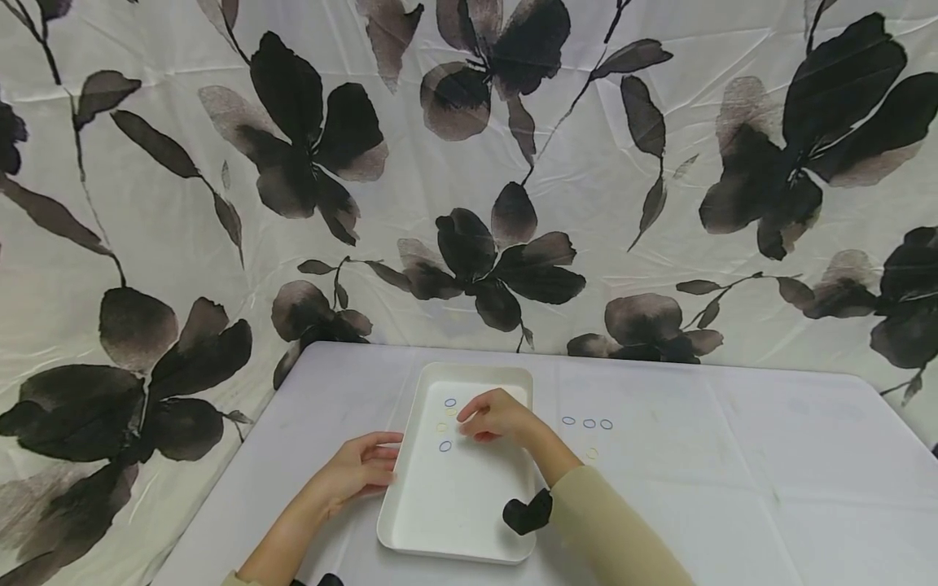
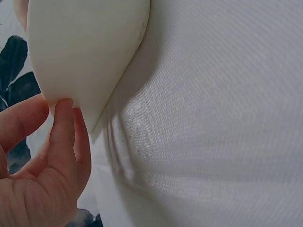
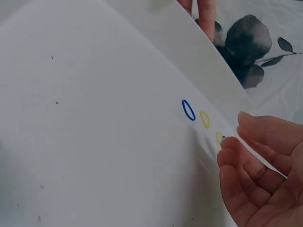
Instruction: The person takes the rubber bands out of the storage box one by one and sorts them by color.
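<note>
Nearest, on the person's side of the tray (image 1: 458, 505), the left sleeve (image 1: 238, 580) is cut off so that only its end shows; the right sleeve (image 1: 615, 525), pale olive, comes in past the tray's near right corner, where a black wrist piece (image 1: 523, 515) and the forearm hide part of the right wall. The tray is white, shallow and oblong, round-cornered, its length pointing away from the person; small dark specks mark its floor, which stretches broadly between near wall and rings. At the tray's left wall the left hand (image 1: 359, 468) rests fairly straight fingers against the outside. Inside that wall, four thin rings run in a row toward the far end: a blue ring (image 3: 191, 108), two yellow rings (image 3: 208, 119), faint in the head view, then another blue ring (image 1: 450, 406), mostly hidden by fingers in the right wrist view. The right hand (image 1: 498, 417) hangs just right of the row, fingers bent; whether thumb and index finger meet or pinch anything cannot be told. Right of the tray lies a faint single yellow ring (image 1: 592, 453), then three blue rings (image 1: 589, 423) in line. The white-covered counter (image 1: 733, 464) runs wide to the tray's right and a short strip beyond it, up to a flower-printed cloth (image 1: 498, 277).
</note>
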Tool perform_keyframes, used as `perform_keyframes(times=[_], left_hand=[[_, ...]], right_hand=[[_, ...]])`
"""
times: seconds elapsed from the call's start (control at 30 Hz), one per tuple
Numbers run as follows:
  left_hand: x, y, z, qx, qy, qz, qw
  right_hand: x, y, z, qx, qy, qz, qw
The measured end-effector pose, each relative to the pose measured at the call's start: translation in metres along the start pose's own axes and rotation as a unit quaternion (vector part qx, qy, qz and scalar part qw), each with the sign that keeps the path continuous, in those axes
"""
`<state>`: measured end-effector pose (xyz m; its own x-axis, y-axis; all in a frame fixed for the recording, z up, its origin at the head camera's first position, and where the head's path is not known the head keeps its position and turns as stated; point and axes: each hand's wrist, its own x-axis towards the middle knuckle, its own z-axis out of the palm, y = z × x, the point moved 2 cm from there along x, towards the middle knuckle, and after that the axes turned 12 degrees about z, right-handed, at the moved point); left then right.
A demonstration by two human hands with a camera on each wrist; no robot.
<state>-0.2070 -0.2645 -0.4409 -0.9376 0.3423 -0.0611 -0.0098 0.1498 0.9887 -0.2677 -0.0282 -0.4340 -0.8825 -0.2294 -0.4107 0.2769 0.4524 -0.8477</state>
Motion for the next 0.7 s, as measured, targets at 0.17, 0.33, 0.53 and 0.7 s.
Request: perform_keyframes(times=[0.17,0.33,0.53,0.7], left_hand=[[0.001,0.000,0.000,-0.007,-0.003,0.002,1.0000],[0.002,-0.001,0.000,-0.015,-0.006,0.004,0.9999],[0.001,-0.002,-0.001,-0.012,-0.009,0.004,0.9999],[0.000,-0.002,-0.002,-0.013,-0.009,0.001,0.9999]], right_hand=[[0.004,0.001,0.007,-0.012,0.002,-0.014,1.000],[0.006,0.003,0.015,-0.011,0.013,-0.017,1.000],[0.007,0.003,0.024,-0.028,0.022,-0.035,0.999],[0.007,0.002,0.030,-0.083,0.042,-0.065,0.994]])
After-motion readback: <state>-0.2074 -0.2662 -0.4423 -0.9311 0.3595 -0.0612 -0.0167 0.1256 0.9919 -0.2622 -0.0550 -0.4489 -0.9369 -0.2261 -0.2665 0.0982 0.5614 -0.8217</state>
